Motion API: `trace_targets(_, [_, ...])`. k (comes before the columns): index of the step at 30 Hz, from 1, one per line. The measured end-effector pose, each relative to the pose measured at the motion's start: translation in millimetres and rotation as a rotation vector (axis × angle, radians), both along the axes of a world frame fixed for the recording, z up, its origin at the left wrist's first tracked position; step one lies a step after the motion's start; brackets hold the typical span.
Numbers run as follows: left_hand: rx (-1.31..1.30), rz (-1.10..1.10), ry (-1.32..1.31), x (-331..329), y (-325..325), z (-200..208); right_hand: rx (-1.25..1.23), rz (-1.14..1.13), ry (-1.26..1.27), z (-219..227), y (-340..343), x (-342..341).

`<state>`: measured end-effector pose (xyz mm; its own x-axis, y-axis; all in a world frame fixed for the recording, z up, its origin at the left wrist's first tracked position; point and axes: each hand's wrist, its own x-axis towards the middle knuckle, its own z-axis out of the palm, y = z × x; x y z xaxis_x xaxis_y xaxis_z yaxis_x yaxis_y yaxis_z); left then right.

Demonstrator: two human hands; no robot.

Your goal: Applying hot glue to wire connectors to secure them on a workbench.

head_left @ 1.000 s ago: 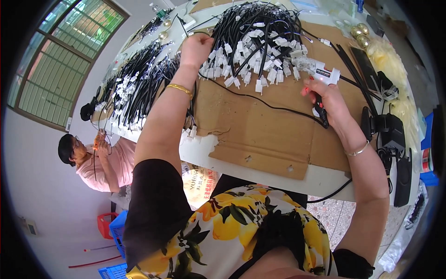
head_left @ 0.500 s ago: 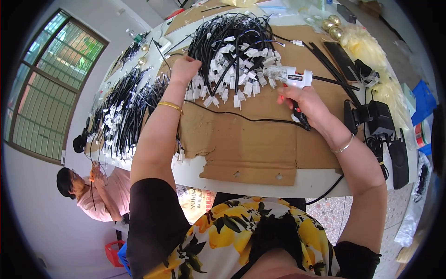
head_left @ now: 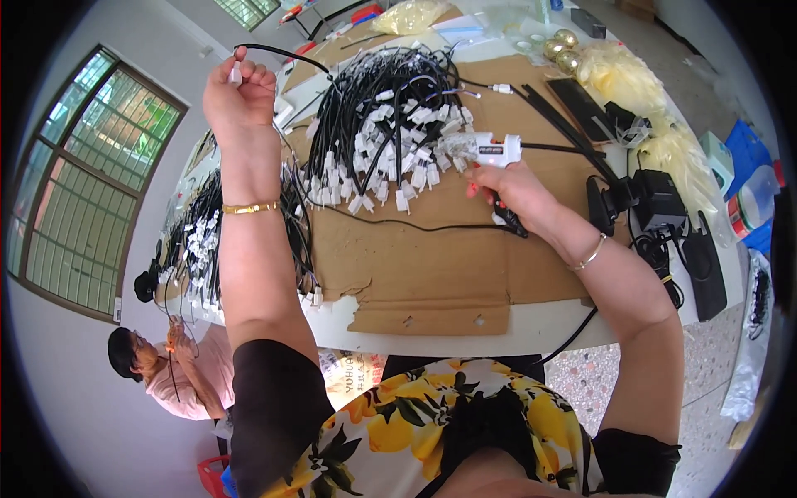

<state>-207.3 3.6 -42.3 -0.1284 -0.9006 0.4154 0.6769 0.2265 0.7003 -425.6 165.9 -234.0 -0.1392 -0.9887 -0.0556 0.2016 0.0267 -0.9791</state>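
My left hand (head_left: pixel 239 104) is raised at the upper left, its fingers pinching a black cable (head_left: pixel 286 55) by its small white connector (head_left: pixel 236 75). From there the cable arches back to a big heap of black cables (head_left: pixel 353 100) with white connectors on the cardboard. In my right hand (head_left: pixel 519 191) is a white and black glue gun (head_left: pixel 500 150), fingers wrapped round its grip. A black glue stick (head_left: pixel 560 148) sticks out of the gun's back end. Its nozzle, wrapped in something clear, points left at the heap's right edge.
Another cable heap (head_left: pixel 199 224) covers the table's left side. Right of the cardboard (head_left: pixel 432 274) lie black sticks (head_left: pixel 556 124), a black adapter (head_left: pixel 660 199) and pale yellow bundles (head_left: pixel 635 79). Gold balls (head_left: pixel 566 60) sit at the back. A person (head_left: pixel 187 373) works at the left.
My left hand has moved up and left, away from the heap, drawing out the cable. The right hand still grips the glue gun. The whole view has shifted slightly.
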Motion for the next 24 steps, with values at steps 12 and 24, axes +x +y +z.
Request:
trace_targets(12, [-0.217,0.003,-0.168,-48.2,18.6,38.1,0.008,0.033,-0.008,-2.1,6.5,1.7])
trace_targets(24, [0.219,0.126,-0.582,-42.7,-2.0,-95.6,-0.016,-0.003,0.023,2.2,1.1,2.4])
